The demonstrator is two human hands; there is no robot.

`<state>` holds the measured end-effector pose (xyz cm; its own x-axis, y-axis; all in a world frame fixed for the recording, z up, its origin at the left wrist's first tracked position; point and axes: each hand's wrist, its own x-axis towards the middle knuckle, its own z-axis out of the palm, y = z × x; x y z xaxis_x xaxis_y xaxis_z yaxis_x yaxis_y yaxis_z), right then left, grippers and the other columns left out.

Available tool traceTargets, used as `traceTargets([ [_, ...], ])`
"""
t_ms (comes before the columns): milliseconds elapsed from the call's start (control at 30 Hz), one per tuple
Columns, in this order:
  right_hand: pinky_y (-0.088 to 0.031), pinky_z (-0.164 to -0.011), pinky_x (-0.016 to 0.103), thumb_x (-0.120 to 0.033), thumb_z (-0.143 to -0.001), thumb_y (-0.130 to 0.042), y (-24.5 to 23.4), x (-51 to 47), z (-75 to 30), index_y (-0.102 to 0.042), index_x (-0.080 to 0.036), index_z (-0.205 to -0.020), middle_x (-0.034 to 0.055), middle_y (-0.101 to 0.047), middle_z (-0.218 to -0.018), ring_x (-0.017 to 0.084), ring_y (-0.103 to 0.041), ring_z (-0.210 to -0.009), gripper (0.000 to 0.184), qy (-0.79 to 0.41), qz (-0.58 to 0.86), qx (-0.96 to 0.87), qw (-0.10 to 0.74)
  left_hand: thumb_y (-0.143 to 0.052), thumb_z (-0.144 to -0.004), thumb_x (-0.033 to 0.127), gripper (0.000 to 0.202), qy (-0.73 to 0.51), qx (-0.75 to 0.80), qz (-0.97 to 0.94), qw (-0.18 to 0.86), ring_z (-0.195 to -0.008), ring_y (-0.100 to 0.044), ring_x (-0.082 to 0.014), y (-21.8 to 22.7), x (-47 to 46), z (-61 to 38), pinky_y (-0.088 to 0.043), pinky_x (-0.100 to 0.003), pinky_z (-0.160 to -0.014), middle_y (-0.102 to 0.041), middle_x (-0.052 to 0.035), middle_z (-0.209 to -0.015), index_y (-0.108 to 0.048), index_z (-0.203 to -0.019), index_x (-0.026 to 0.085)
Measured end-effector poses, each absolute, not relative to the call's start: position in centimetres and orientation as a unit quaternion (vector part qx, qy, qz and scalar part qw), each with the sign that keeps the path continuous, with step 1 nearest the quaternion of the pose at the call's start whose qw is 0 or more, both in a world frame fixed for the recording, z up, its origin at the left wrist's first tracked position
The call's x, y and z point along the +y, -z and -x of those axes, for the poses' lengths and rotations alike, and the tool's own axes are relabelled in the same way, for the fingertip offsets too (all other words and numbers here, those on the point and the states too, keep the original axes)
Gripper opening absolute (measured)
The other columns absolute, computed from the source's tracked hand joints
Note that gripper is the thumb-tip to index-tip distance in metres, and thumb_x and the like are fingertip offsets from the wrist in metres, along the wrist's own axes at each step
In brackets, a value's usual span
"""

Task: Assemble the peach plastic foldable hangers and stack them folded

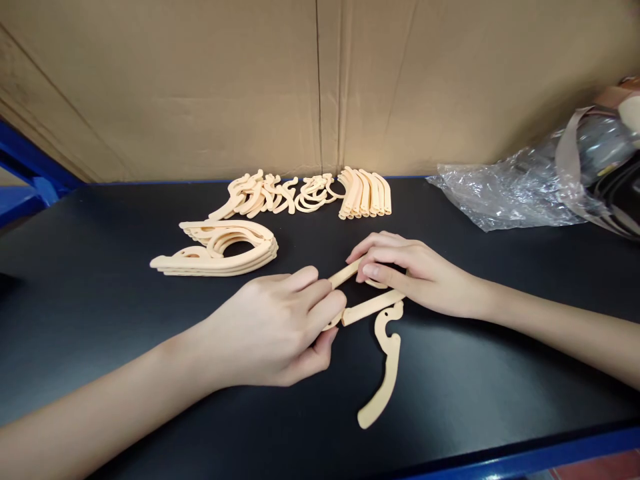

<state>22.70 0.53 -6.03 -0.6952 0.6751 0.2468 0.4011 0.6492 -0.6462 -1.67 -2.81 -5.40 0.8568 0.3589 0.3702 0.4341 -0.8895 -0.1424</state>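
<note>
My left hand [280,327] is closed in a pinch on the end of pale peach plastic bars [370,308] lying on the black tabletop [100,300]. My right hand [410,270] rests over the other end of the same bars, fingers curled and pressing on them. A curved peach hook-shaped piece [385,373] hangs off the bars toward the front edge. The joint under my fingers is hidden.
A stack of curved peach pieces [220,248] lies at centre left. Rows of smaller hooks [280,195] and bars [365,193] sit at the back by the cardboard wall [320,87]. Crumpled clear plastic wrap [520,190] is at the right. A blue shelf edge [525,460] runs along the front.
</note>
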Motion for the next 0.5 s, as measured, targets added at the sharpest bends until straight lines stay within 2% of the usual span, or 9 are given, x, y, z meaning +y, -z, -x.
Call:
traceTargets([
  [100, -0.045, -0.092, 0.035, -0.018, -0.098, -0.046, 6.4, 0.8, -22.8, -0.066, -0.021, -0.096, 0.0045, -0.063, -0.109, 0.018, -0.057, -0.104, 0.021, -0.268, 0.313, -0.873, 0.26, -0.044, -0.086, 0.014, 0.016, 0.169, -0.188, 0.966, 0.063, -0.071, -0.049, -0.0186, 4.9, -2.9, 1.7, -0.04, -0.03, -0.06, -0.058, -0.0038, -0.075, -0.059, -0.083, 0.016],
  [200, -0.047, -0.091, 0.035, -0.005, -0.091, -0.044, 6.7, 1.0, -23.0, -0.066, -0.022, -0.101, 0.0041, -0.063, -0.112, 0.017, -0.057, -0.105, 0.029, -0.255, 0.308, -0.88, 0.256, -0.044, -0.088, 0.014, 0.019, 0.161, -0.162, 0.973, 0.046, -0.085, -0.054, -0.0226, 4.5, -2.9, 1.7, -0.045, -0.036, -0.077, -0.065, -0.0072, -0.09, -0.062, -0.091, 0.014],
  [300, -0.048, -0.091, 0.035, -0.011, -0.092, -0.05, 6.9, 1.2, -23.0, -0.067, -0.023, -0.103, 0.004, -0.063, -0.112, 0.018, -0.058, -0.106, 0.024, -0.249, 0.313, -0.879, 0.259, -0.045, -0.088, 0.01, 0.02, 0.159, -0.144, 0.975, 0.053, -0.104, -0.054, -0.026, 4.4, -2.9, 1.8, -0.042, -0.04, -0.092, -0.065, -0.0095, -0.11, -0.062, -0.097, 0.015],
  [400, -0.049, -0.093, 0.038, -0.02, -0.094, -0.053, 7.1, 1.4, -23.0, -0.069, -0.025, -0.103, 0.0044, -0.065, -0.112, 0.02, -0.059, -0.107, 0.019, -0.238, 0.333, -0.873, 0.265, -0.046, -0.086, 0.003, 0.03, 0.163, -0.155, 0.972, 0.059, -0.104, -0.054, -0.0237, 4.7, -2.9, 1.9, -0.044, -0.035, -0.084, -0.061, -0.0087, -0.117, -0.063, -0.105, 0.019],
  [500, -0.05, -0.091, 0.041, -0.021, -0.094, -0.053, 7.2, 1.5, -23.1, -0.071, -0.025, -0.099, 0.0049, -0.066, -0.11, 0.021, -0.06, -0.106, 0.019, -0.234, 0.362, -0.859, 0.278, -0.047, -0.081, -0.003, 0.041, 0.155, -0.187, 0.969, 0.044, -0.087, -0.055, -0.0189, 5.0, -2.9, 2.0, -0.044, -0.029, -0.073, -0.061, -0.0061, -0.113, -0.064, -0.109, 0.022],
])
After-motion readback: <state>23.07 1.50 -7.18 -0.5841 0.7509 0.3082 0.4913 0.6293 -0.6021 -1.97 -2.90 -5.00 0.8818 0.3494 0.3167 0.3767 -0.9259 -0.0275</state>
